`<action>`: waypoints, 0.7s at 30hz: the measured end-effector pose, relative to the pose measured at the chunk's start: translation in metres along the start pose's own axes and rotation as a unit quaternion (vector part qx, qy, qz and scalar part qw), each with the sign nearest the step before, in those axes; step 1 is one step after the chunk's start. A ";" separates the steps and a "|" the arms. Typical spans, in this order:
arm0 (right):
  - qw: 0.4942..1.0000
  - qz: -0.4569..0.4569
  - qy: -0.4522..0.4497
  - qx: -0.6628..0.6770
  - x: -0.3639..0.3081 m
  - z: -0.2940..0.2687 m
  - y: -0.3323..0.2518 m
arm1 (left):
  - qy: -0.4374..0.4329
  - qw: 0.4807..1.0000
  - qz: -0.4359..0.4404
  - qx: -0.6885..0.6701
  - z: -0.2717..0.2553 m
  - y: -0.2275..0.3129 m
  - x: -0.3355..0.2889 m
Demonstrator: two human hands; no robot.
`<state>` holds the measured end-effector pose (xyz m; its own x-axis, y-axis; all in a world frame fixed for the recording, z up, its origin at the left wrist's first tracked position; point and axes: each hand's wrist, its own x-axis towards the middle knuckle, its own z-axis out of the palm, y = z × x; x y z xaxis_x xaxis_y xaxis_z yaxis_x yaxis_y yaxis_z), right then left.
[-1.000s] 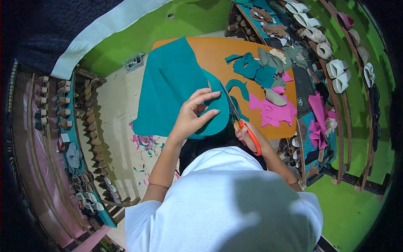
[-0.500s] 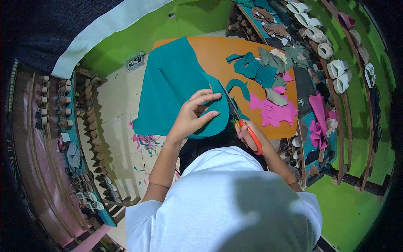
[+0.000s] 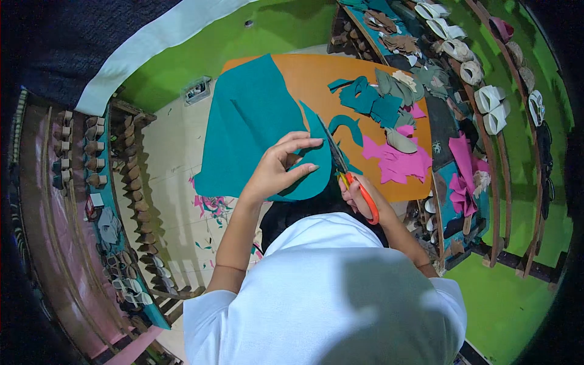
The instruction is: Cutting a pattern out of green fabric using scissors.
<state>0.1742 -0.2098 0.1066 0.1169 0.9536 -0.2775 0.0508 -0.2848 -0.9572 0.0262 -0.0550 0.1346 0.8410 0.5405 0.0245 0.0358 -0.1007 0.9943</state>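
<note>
A large teal sheet of material (image 3: 243,115) lies on the orange tabletop, its near end rounded. A narrow pointed strip (image 3: 312,118) of the same teal stands off its right edge, with orange showing in the gap. My left hand (image 3: 283,161) rests on the sheet, thumb and index finger spread apart on its surface, other fingers curled. In my right hand (image 3: 359,191) are scissors (image 3: 366,201) with red-orange handles, my fingers wrapped in the loops. Their dark blades point away from me along the sheet's right edge, close to my left fingertips. The lower blade is partly hidden.
Beside the scissors lies a curved teal offcut (image 3: 347,126). Teal pieces (image 3: 368,100) and pink scraps (image 3: 398,161) cover the table's right side. Shoe racks (image 3: 486,103) line the right wall, and shelves with shoe lasts (image 3: 137,207) stand left. Scraps (image 3: 210,207) litter the floor.
The pointed teal strip has come away from the sheet's right edge, opening an orange gap beside it. Both hands and the scissors stay in nearly the same place.
</note>
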 end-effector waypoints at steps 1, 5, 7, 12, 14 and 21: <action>1.000 0.000 0.000 0.000 0.001 0.000 0.000 | -0.009 1.000 0.013 0.007 0.001 0.001 0.000; 1.000 0.015 -0.008 0.014 0.002 0.000 0.004 | -0.023 1.000 0.016 0.001 0.001 0.002 0.000; 1.000 0.016 -0.014 0.017 0.002 0.000 0.003 | -0.025 1.000 0.003 -0.016 0.000 0.004 0.000; 1.000 -0.001 0.022 0.016 0.005 0.004 -0.004 | -0.046 0.999 0.004 -0.009 0.000 0.003 -0.001; 0.999 0.020 0.006 0.025 0.004 0.001 0.001 | -0.043 0.999 0.021 -0.016 -0.001 0.001 -0.001; 0.999 0.013 -0.010 0.047 0.007 0.005 0.000 | -0.061 0.998 -0.025 -0.011 -0.005 0.006 -0.001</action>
<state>0.1701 -0.2028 0.1039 0.0973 0.9478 -0.3037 -0.0460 -0.3005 -0.9527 0.0227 -0.0525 0.1411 0.8978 0.4389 -0.0372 0.0688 -0.0563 0.9960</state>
